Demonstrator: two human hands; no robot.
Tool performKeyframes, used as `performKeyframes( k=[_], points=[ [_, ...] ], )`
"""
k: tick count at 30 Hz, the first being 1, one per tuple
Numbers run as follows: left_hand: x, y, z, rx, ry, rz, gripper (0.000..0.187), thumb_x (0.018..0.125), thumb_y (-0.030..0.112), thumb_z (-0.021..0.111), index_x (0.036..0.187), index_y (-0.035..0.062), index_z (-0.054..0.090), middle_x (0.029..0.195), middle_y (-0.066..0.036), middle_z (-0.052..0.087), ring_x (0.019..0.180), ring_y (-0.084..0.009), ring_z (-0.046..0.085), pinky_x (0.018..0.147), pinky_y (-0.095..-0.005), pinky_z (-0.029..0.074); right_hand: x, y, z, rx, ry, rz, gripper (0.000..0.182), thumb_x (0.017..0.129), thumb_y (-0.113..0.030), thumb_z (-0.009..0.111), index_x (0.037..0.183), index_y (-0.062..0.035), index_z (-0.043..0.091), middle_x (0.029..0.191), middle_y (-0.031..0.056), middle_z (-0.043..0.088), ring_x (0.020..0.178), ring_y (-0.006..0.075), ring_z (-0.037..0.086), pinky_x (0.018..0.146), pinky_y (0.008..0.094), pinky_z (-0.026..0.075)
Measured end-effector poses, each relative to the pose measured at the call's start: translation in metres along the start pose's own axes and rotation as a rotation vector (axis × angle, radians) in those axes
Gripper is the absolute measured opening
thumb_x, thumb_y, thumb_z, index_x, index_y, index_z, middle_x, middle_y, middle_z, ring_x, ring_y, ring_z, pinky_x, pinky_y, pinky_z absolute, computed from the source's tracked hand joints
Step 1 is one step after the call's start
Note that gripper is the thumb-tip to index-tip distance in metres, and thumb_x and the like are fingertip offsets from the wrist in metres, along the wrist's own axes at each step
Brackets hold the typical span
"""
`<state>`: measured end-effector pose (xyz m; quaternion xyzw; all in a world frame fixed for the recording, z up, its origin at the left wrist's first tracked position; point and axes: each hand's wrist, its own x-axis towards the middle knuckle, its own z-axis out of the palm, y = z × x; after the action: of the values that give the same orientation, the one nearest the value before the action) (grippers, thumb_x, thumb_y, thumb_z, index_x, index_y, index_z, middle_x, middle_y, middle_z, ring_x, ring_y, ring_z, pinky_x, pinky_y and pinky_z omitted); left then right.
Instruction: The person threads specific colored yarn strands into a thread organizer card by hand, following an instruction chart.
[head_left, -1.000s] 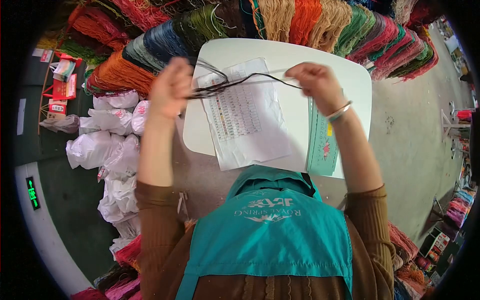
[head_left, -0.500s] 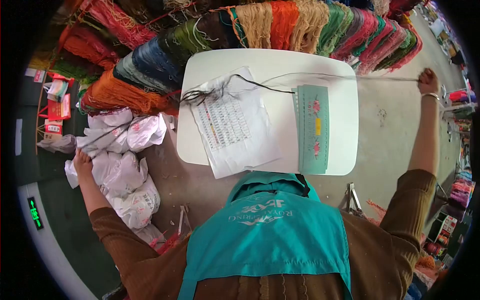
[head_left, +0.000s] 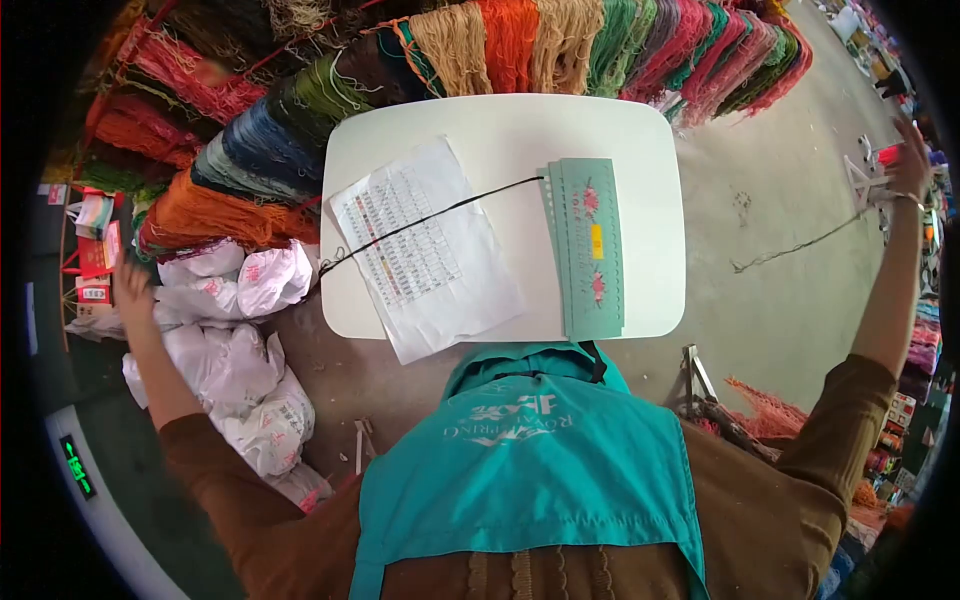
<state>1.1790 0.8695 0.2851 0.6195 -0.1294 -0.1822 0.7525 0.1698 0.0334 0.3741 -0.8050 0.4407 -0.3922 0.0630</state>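
Observation:
Out at the far left, my left hand [head_left: 132,288] is raised with its fingers stretched out, slightly blurred, over white plastic bags. My right hand [head_left: 910,165] reaches far right, fingers apart and partly blurred. Below its wrist a thin dark thread [head_left: 800,245] trails leftward in a wavy line above the floor. On the white table [head_left: 650,220], a black thread bundle [head_left: 440,212] runs from the teal punched cards [head_left: 592,260], across a printed paper sheet [head_left: 440,290], to the table's left edge, where its end is loosely tangled.
Skeins of coloured yarn [head_left: 510,50] hang along a rail behind the table. White plastic bags [head_left: 235,370] are piled at the left. Pink yarn [head_left: 765,410] lies near a metal stand [head_left: 697,375] at the right.
Both hands have opened from their grips and swung upward. The thread stretched to the right has come away from the table, and the tangled black bundle now lies straight across the paper.

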Motion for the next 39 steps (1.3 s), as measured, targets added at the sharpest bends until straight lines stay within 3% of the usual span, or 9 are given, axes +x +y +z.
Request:
performKeyframes(
  k=[2,5,7,12,22,26,29,35,39],
  points=[
    [-0.053,-0.04,0.187,-0.152,0.021,-0.064,0.043,0.097,0.012,0.044,0.138,0.0052,0.042,0.066,0.006,0.033,0.046,-0.0023,0.028,0.036,-0.0163,0.025,-0.037,-0.075,0.077,0.263,-0.195,-0.036,0.048,0.083,-0.003,0.042,0.128,-0.0076,0.057,0.111,0.0017,0.065,0.061,0.0043,0.049,0.056,0.0196,0.04],
    [-0.125,-0.109,0.346,-0.473,-0.537,-0.275,0.045,0.093,0.006,0.048,0.138,0.0048,0.041,0.062,0.007,0.029,0.046,-0.0012,0.027,0.037,-0.0171,0.022,-0.12,-0.178,0.185,0.69,-0.386,0.065,0.032,0.086,-0.006,0.049,0.118,-0.0057,0.056,0.093,0.0032,0.068,0.061,0.0049,0.044,0.054,0.0196,0.034],
    [-0.175,-0.159,0.422,-0.269,-0.351,-0.398,0.034,0.091,0.015,0.055,0.122,0.0019,0.051,0.06,0.008,0.032,0.045,-0.0026,0.028,0.039,-0.0208,0.023,-0.171,-0.247,0.212,0.779,-0.696,0.115,0.037,0.082,-0.005,0.055,0.119,-0.0064,0.05,0.082,0.0052,0.068,0.062,0.0066,0.046,0.053,0.0207,0.034],
    [-0.288,-0.207,0.533,-0.141,-0.729,-0.724,0.019,0.088,0.022,0.066,0.098,0.0079,0.059,0.063,0.009,0.043,0.045,-0.0006,0.026,0.041,-0.018,0.02,-0.24,-0.324,0.253,1.006,-0.95,0.144,0.038,0.09,-0.002,0.053,0.127,-0.007,0.043,0.076,0.0034,0.066,0.069,0.0077,0.055,0.064,0.0239,0.043],
    [-0.31,-0.247,0.566,0.015,-0.517,-0.54,0.02,0.092,0.024,0.061,0.097,0.0052,0.06,0.085,0.001,0.062,0.044,0.0006,0.027,0.039,-0.0187,0.019,-0.268,-0.317,0.294,0.705,-0.616,0.053,0.013,0.087,-0.007,0.062,0.098,-0.0006,0.065,0.071,0.0043,0.064,0.062,0.0085,0.055,0.055,0.0253,0.044],
    [-0.302,-0.253,0.579,0.167,-0.483,-0.596,0.021,0.092,0.024,0.054,0.09,0.0051,0.063,0.06,0.007,0.043,0.044,-0.0034,0.029,0.04,-0.0233,0.022,-0.273,-0.279,0.339,0.794,-0.437,0.4,0.011,0.087,-0.009,0.063,0.091,0.0006,0.067,0.072,0.0066,0.066,0.06,0.0092,0.056,0.057,0.0239,0.046],
    [-0.301,-0.261,0.587,0.164,-0.519,-0.685,0.036,0.092,0.024,0.056,0.115,-0.0043,0.055,0.09,-0.004,0.064,0.043,-0.0013,0.025,0.04,-0.0219,0.018,-0.277,-0.269,0.346,0.754,-0.464,0.429,0.011,0.087,-0.009,0.063,0.091,0.001,0.067,0.071,0.006,0.065,0.059,0.0092,0.056,0.057,0.024,0.046],
    [-0.294,-0.265,0.604,0.307,-0.611,-0.612,0.017,0.088,0.016,0.056,0.077,0.0038,0.061,0.057,0.006,0.04,0.047,-0.0052,0.032,0.043,-0.0263,0.024,-0.278,-0.276,0.338,0.855,-0.415,0.484,0.013,0.09,-0.012,0.063,0.092,0.0011,0.065,0.07,0.0022,0.063,0.056,0.0058,0.051,0.051,0.022,0.043],
    [-0.296,-0.292,0.617,0.43,-0.582,-0.333,0.014,0.084,0.009,0.058,0.084,-0.002,0.067,0.065,-0.003,0.057,0.059,-0.0114,0.049,0.056,-0.0296,0.041,-0.276,-0.275,0.329,0.975,-0.374,0.531,0.013,0.09,-0.011,0.062,0.093,0.0012,0.065,0.072,0.0003,0.062,0.055,0.0041,0.049,0.048,0.0205,0.041]
  ],
)
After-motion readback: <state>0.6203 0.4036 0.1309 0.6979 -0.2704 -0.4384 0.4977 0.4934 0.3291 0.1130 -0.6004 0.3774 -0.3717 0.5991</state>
